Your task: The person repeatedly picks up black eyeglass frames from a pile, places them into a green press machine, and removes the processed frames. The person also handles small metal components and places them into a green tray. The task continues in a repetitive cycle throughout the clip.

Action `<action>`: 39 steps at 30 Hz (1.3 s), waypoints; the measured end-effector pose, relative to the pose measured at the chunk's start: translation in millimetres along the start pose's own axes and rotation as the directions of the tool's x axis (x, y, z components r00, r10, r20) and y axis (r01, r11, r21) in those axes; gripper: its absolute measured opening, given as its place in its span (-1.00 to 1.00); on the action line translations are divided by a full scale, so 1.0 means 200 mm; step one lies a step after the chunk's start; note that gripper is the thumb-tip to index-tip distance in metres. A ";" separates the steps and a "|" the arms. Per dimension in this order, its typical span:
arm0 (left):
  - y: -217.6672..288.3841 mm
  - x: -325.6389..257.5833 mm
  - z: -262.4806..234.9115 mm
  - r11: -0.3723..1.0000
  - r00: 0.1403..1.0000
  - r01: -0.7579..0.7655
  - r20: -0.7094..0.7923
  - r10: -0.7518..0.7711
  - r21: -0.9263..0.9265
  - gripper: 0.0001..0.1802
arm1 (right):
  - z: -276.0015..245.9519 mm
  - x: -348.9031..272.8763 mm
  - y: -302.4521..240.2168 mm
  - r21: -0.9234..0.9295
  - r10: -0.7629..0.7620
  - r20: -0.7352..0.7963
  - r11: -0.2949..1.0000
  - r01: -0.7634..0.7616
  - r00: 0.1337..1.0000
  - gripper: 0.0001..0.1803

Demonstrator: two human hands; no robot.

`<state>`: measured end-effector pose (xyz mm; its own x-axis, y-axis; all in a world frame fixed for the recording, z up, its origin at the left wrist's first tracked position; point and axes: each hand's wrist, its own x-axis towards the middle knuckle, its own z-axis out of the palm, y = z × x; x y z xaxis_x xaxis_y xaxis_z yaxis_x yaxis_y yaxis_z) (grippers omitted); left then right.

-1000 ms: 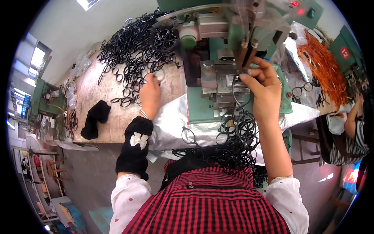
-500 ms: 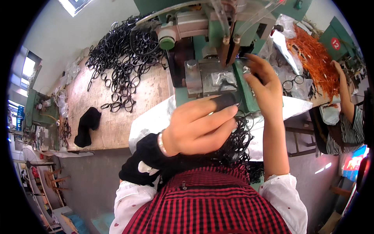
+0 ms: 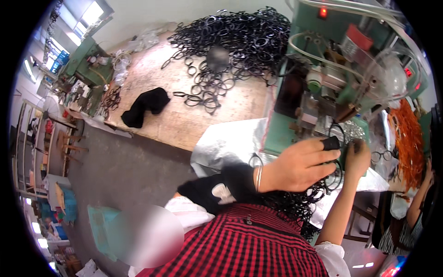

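My left hand point(image 3: 302, 166), with a black cover on one finger, is closed in front of the green machine. At its fingertips a black eyeglass frame point(image 3: 342, 135) stands on edge, its rims showing above and below the fingers. My right hand point(image 3: 357, 159) is just to the right, fingers bent together at the near side of a green tray of small shiny metal parts point(image 3: 354, 130). Whatever its fingertips hold is too small to make out. Below my hands, a pile of black eyeglass frames point(image 3: 295, 203) lies against my checked apron point(image 3: 240, 244).
Many black frames point(image 3: 230, 41) heap on the wooden table point(image 3: 147, 69), near a black cloth sleeve point(image 3: 146, 107). The green machine point(image 3: 304, 27) has hoses and lit red indicators. Orange strips point(image 3: 407, 138) and another person's arm point(image 3: 420, 194) are at right.
The view has swung left, so the machine and hands appear farther right. My right hand has come down beside my left fingertips, and a black eyeglass frame now shows upright at my left hand.
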<state>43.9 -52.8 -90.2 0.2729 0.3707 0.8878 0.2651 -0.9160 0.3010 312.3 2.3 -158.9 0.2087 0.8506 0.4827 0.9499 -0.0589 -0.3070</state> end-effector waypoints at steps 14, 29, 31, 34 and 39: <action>-0.74 -0.11 -0.21 0.745 0.823 0.565 -0.304 -0.480 0.354 0.07 | 0.01 0.04 -0.09 0.599 0.138 0.002 0.793 -0.112 0.990 -0.82; -0.94 -0.70 -0.94 0.228 0.628 0.527 -0.195 -0.753 0.819 -0.84 | -0.11 -0.11 -0.06 0.675 0.281 0.059 0.696 -0.246 0.958 -0.84; -0.92 -0.61 -0.84 0.331 0.632 0.547 -0.121 -0.766 0.769 -0.83 | -0.16 -0.14 -0.04 0.674 0.270 0.032 0.705 -0.221 0.962 -0.85; -0.83 -0.37 -0.70 0.395 0.791 0.416 -0.111 -0.602 0.819 -0.81 | -0.31 -0.10 -0.21 0.726 0.162 0.130 0.656 -0.205 0.978 -0.84; -0.73 -0.14 -0.52 0.621 0.685 0.728 -0.303 -0.662 0.291 -0.83 | -0.35 0.12 -0.55 0.874 0.015 0.155 0.463 -0.144 0.988 -0.62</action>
<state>-99.8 54.5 -123.3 -0.2689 0.8140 0.5148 0.6321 -0.2542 0.7320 228.7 -7.8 -57.0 0.1845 0.9201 0.3454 0.2065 0.3073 -0.9289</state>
